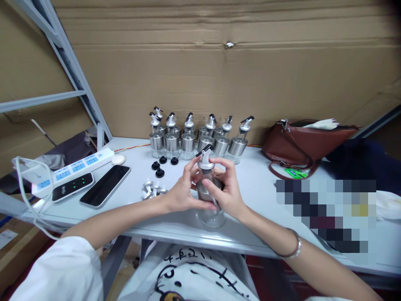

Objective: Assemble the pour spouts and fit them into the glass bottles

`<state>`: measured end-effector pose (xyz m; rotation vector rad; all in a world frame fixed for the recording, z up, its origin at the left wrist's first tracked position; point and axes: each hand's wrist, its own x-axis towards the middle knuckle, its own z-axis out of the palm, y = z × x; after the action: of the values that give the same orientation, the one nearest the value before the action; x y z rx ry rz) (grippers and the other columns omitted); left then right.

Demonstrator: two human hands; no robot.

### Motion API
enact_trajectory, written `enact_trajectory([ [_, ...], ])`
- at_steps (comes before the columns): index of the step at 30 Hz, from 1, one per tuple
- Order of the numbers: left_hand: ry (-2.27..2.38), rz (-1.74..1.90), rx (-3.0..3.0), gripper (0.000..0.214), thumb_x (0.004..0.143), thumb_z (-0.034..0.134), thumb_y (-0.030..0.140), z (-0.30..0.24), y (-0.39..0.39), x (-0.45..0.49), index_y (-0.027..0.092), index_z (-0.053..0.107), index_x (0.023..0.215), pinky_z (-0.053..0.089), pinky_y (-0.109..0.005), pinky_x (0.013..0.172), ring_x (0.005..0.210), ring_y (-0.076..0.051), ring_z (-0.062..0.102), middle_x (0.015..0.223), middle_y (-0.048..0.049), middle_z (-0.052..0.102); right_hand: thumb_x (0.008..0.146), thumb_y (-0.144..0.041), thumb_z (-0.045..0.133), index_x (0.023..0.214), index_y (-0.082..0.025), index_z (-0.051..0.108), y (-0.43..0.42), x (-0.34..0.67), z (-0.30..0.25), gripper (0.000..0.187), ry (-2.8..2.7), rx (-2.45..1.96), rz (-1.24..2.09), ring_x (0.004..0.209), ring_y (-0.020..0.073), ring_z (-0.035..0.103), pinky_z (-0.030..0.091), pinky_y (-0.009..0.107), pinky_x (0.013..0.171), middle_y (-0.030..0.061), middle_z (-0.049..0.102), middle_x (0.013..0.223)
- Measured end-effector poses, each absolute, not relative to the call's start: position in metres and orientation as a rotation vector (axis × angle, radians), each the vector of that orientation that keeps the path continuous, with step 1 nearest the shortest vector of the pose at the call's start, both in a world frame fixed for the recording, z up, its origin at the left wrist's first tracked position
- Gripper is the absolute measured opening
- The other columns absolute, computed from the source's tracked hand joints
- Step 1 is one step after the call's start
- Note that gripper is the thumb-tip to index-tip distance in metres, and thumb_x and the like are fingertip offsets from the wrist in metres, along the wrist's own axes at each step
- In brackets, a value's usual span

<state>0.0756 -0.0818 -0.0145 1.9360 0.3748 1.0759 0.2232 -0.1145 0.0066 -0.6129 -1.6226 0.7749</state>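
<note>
An oil dispenser bottle point(211, 217) of glass with a metal sleeve stands upright near the table's front edge. Its silver pour spout point(206, 162) with a black flip lever sits on the neck. My left hand point(184, 190) is closed round the bottle's left side, its thumb across the front. My right hand point(226, 188) wraps the right side, fingers up by the spout and thumb on the sleeve. The fingers behind the bottle are partly hidden. Black stoppers point(160, 172) and loose silver spout parts point(152, 190) lie to the left of my hands.
Several similar bottles point(188, 142) with spouts stand in rows at the back. A power strip point(78, 167), a phone point(105, 186) and a black device point(73, 187) lie left. A brown bag point(310, 140) sits right, behind a blurred-out area. A cardboard wall point(175, 75) closes the back.
</note>
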Motion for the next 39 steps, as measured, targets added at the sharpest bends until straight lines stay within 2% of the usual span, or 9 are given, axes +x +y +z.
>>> enact_trajectory([
  [3,0.352,1.029,1.922,0.114,0.059,0.084,0.033,-0.013,-0.08,0.074,0.041,0.006,0.142,0.056,-0.038,0.077,0.114,-0.031,0.056,0.131,-0.0128,0.046,0.088,-0.028,0.056,0.12,-0.032,0.04,-0.116,0.224,0.005,0.037,-1.658,-0.668,0.72,0.082,0.0168,0.062,0.053,0.039,0.074,0.0041,0.062,0.102],
  [6,0.287,1.037,1.919,0.113,0.06,0.084,0.031,-0.013,-0.078,0.074,0.044,0.007,0.141,0.056,-0.039,0.078,0.113,-0.03,0.058,0.139,-0.0129,0.038,0.087,-0.03,0.056,0.119,-0.032,0.043,-0.117,0.224,0.004,0.034,-1.682,-0.667,0.693,0.085,0.0169,0.062,0.053,0.04,0.077,0.0056,0.058,0.112],
  [9,0.264,1.04,1.905,0.115,0.059,0.085,0.031,-0.012,-0.079,0.076,0.045,0.004,0.14,0.055,-0.042,0.084,0.114,-0.029,0.057,0.144,-0.0134,0.029,0.087,-0.032,0.057,0.118,-0.031,0.044,-0.115,0.223,0.005,0.033,-1.672,-0.649,0.714,0.08,0.0167,0.062,0.053,0.037,0.072,0.0041,0.061,0.102],
  [14,0.353,1.004,1.93,0.117,0.06,0.084,0.034,-0.007,-0.079,0.075,0.041,0.0,0.14,0.055,-0.039,0.081,0.118,-0.031,0.053,0.14,-0.015,0.031,0.088,-0.035,0.056,0.12,-0.032,0.043,-0.115,0.221,0.007,0.035,-1.598,-0.653,0.841,0.071,0.0161,0.062,0.053,0.035,0.067,-0.001,0.059,0.08],
  [17,0.38,1.003,1.97,0.114,0.06,0.083,0.036,-0.006,-0.078,0.074,0.038,0.002,0.14,0.056,-0.037,0.077,0.118,-0.032,0.052,0.137,-0.0156,0.033,0.088,-0.034,0.056,0.122,-0.033,0.045,-0.115,0.221,0.008,0.035,-1.586,-0.672,0.833,0.072,0.0163,0.062,0.053,0.036,0.069,-0.0007,0.059,0.08],
  [25,0.412,1.029,1.93,0.103,0.059,0.083,0.036,-0.006,-0.079,0.075,0.035,0.011,0.132,0.055,-0.04,0.077,0.105,-0.026,0.058,0.14,-0.0165,0.025,0.088,-0.031,0.057,0.114,-0.031,0.047,-0.112,0.218,0.01,0.028,-1.57,-0.606,0.838,0.066,0.0152,0.063,0.053,0.033,0.063,-0.0025,0.061,0.075],
  [30,0.365,1.04,1.835,0.097,0.056,0.085,0.029,0.0,-0.082,0.077,0.033,0.019,0.127,0.051,-0.043,0.089,0.11,-0.025,0.055,0.136,-0.0119,0.033,0.088,-0.03,0.056,0.112,-0.029,0.045,-0.113,0.216,0.007,0.026,-1.496,-0.608,0.878,0.063,0.0149,0.063,0.053,0.031,0.06,-0.0031,0.059,0.073],
  [33,0.433,1.016,1.784,0.096,0.052,0.087,0.029,0.003,-0.085,0.076,0.032,0.024,0.125,0.051,-0.041,0.087,0.107,-0.023,0.056,0.135,-0.0109,0.034,0.088,-0.029,0.056,0.11,-0.029,0.045,-0.115,0.216,0.006,0.025,-1.499,-0.597,0.848,0.06,0.0134,0.061,0.052,0.03,0.058,-0.0039,0.058,0.071],
  [39,0.444,1.008,1.827,0.092,0.05,0.087,0.034,0.004,-0.088,0.074,0.033,0.027,0.12,0.05,-0.037,0.082,0.107,-0.023,0.054,0.133,-0.0084,0.033,0.089,-0.026,0.056,0.109,-0.03,0.044,-0.118,0.219,0.005,0.023,-1.579,-0.546,0.808,0.073,0.015,0.066,0.052,0.032,0.067,-0.0007,0.064,0.086],
])
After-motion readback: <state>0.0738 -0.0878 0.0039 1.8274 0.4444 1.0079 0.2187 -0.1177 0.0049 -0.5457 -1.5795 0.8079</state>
